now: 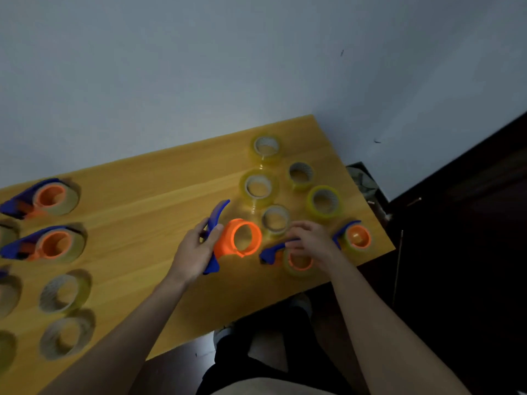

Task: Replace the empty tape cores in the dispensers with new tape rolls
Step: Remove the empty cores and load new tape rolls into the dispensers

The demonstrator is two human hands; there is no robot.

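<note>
No readable brand, label or writing anywhere, everything too blurry for that.

Far left on the wooden table: two loaded dispensers and, blue handles pointing left, orange hubs facing up, tape around the hubs. Below those, two bare-looking cores and lying flat (could be thin rolls, can't tell).

Middle: left hand wrapped around the blue handle of an empty dispenser, thumb on the near side, fingers curled round the far side. Handle's long axis running roughly away from the body, tip pointing up toward the wall, orange hub sticking out to the right of the fingers, open ring with nothing on it.

Right of that: right hand with fingers curled down over another dispenser lying flat on the table, blue handle poking left from under the fingertips, orange hub with yellowish tape just below the palm. Can't tell if actually gripping or just touching.

Behind the hands, a cluster of yellowish tape rolls, all flat, holes up.

Far right near the table edge: one more loaded dispenser, untouched.
</note>
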